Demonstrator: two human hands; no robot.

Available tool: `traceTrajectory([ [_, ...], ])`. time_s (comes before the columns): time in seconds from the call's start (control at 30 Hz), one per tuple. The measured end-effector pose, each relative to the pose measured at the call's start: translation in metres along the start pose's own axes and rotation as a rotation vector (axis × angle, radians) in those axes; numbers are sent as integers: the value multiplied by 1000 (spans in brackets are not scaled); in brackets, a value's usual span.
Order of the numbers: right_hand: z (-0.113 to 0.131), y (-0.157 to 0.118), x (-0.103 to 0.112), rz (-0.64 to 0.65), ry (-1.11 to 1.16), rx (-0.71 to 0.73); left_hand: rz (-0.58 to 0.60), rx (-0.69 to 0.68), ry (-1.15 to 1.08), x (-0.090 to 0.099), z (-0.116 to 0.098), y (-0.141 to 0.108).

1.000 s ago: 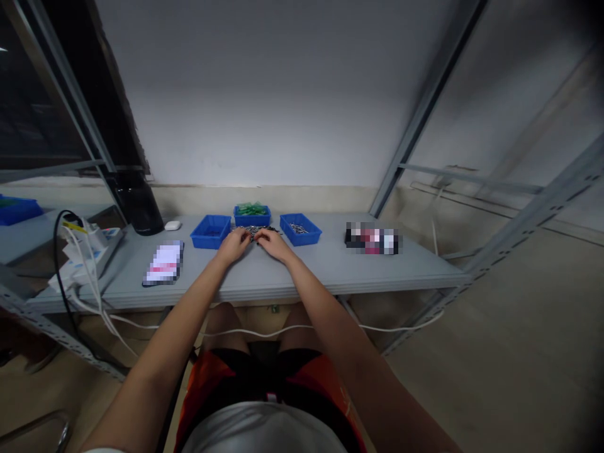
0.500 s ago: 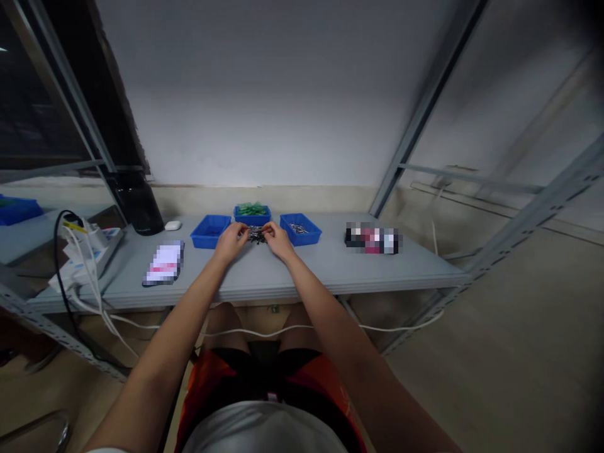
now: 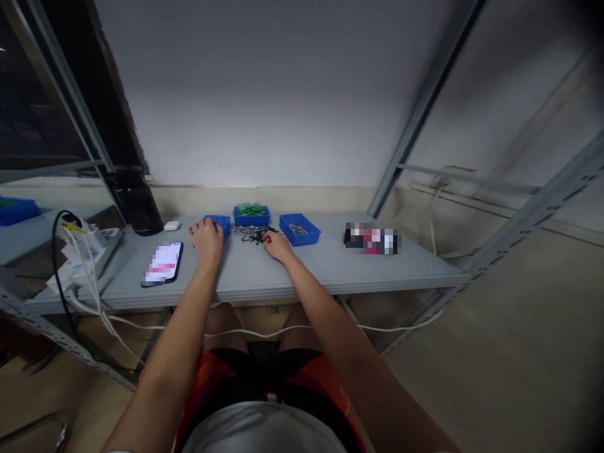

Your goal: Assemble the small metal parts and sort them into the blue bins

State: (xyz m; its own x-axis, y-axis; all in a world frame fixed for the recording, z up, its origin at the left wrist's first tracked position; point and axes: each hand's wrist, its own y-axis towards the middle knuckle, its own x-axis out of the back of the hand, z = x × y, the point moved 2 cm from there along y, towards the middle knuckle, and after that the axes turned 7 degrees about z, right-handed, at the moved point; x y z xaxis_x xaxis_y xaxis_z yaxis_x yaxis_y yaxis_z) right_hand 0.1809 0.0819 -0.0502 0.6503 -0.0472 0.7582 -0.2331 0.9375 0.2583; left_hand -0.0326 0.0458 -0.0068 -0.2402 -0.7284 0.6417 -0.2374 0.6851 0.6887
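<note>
My left hand is over the left blue tray, palm down with its fingers apart, and hides most of the tray's inside. My right hand touches the right side of a loose pile of thin metal pieces, some silver and some dark. Its thumb and fingers are pinched together at the pile; what lies between them is too small to make out. Just right of that hand stands another blue tray with silver metal pieces in it. Behind the pile, a third blue tray holds green pieces.
On the left of the grey table are a phone, a white case, a black bottle and a power strip with cables. A blurred-out dark item lies at the right. Metal shelf posts rise at both sides.
My left hand has left the pile and moved left over the left tray, its fingers spreading. My right hand stays at the pile, which is now more visible.
</note>
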Motion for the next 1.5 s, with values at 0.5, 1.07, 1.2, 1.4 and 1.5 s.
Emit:
traceTrajectory([
  [0.5, -2, 5, -7, 55, -30, 84, 592, -664, -116, -24, -44, -15],
  [1.07, 3, 4, -5, 62, -66, 71, 595, -540, -51, -49, -36, -13],
  [1.2, 3, 5, -5, 84, -62, 64, 625, -505, 19, -50, -35, -14],
  [1.4, 2, 6, -6, 99, -70, 63, 655, -494, 52, -49, -37, -15],
  [1.5, 0, 6, -7, 94, -70, 73, 669, -509, 54, -49, -36, -15],
])
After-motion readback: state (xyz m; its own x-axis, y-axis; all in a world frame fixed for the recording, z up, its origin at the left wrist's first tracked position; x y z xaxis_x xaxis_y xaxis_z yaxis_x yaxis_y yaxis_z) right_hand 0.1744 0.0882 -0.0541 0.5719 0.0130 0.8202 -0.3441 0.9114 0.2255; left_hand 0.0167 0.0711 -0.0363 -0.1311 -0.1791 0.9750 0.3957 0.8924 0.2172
